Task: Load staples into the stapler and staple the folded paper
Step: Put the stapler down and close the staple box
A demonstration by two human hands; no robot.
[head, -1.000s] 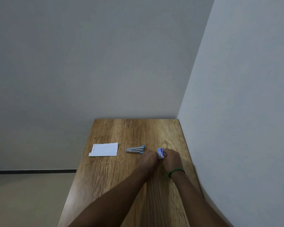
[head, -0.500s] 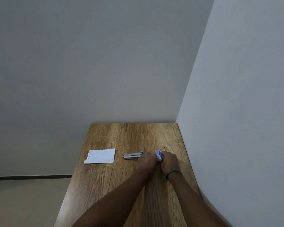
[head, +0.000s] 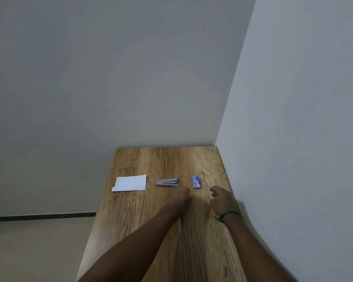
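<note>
A folded white paper (head: 129,183) lies on the left part of the wooden table (head: 167,159). To its right the grey stapler (head: 167,182) with blue ends lies flat. Further right a small blue-and-white staple box (head: 196,182) rests alone on the wood. My left hand (head: 179,196) hovers just in front of the stapler's right end. I see it from the back with its fingers curled under, so anything in them is hidden. My right hand (head: 220,198), with a green band at the wrist, is in front of and to the right of the box, fingers loosely apart and empty.
The table stands in a corner, with a wall (head: 293,139) running along its right edge and another behind it. Its left edge drops to the floor (head: 29,251). A small grey strip (head: 224,271) lies on the wood near the front right.
Both hands were together on the staple box; they have let go and drawn back towards me. The box now lies on the table. The left hand has shifted towards the stapler.
</note>
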